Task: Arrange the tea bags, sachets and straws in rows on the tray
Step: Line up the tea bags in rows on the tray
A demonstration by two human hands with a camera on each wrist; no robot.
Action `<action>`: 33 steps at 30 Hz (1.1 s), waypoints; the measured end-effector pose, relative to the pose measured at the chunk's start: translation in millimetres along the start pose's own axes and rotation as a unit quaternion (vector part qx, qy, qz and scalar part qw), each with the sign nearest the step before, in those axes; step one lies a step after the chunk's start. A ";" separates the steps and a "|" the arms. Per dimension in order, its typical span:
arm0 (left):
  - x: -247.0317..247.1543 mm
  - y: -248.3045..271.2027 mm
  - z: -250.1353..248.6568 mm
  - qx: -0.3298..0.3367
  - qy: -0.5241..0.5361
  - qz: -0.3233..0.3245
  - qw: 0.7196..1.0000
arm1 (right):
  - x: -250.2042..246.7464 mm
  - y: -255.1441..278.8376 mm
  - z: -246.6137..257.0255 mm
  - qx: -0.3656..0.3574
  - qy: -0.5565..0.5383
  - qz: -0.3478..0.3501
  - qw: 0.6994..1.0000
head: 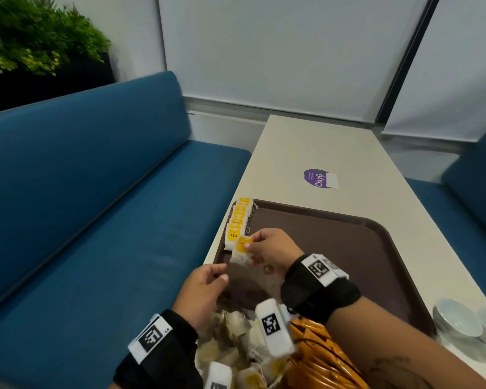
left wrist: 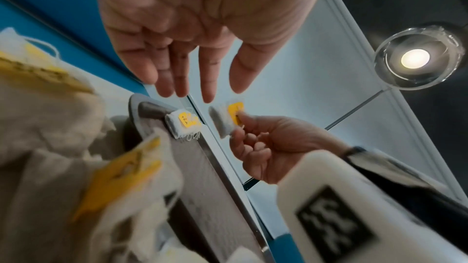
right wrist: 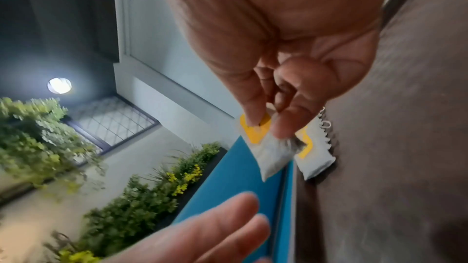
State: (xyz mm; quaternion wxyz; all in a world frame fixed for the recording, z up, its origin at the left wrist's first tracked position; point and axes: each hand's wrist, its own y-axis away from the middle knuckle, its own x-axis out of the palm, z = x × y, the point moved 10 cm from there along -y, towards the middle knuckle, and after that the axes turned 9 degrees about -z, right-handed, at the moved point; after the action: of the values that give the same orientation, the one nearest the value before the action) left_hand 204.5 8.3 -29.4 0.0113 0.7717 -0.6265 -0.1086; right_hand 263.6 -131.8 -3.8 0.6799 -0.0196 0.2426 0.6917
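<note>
Right hand (head: 272,249): pinches a tea bag (head: 242,251) by its yellow tag, thumb on one face, fingertip on the other; the pouch hangs below the fingers.
Tea bag: in the air over the tray's (head: 348,248) left edge, just at the near end of the row (head: 237,220).
Left hand (head: 201,290): fingers loosely spread, holding nothing, just short of the bag.
Pile (head: 236,341): loose bags beside orange sachets (head: 317,352) at the tray's near end.
</note>
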 end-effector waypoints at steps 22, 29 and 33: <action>-6.1 -3.8 5.5 -0.003 -0.073 0.054 0.996 | 6.2 -56.7 2.8 -0.008 0.087 -0.022 0.996; -19.0 26.7 2.2 0.013 -0.117 0.074 0.990 | -23.6 49.3 25.4 -0.120 0.188 0.043 0.974; -20.6 41.9 9.8 0.039 -0.233 0.080 0.968 | -19.6 95.4 -7.4 -0.115 0.344 0.104 0.926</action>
State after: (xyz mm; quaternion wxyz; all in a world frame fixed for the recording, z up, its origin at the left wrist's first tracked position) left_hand 158.4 20.5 -29.3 -0.1564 0.6723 -0.6754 -0.2596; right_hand 172.1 -148.7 26.1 0.4722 -0.3094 0.3814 0.7320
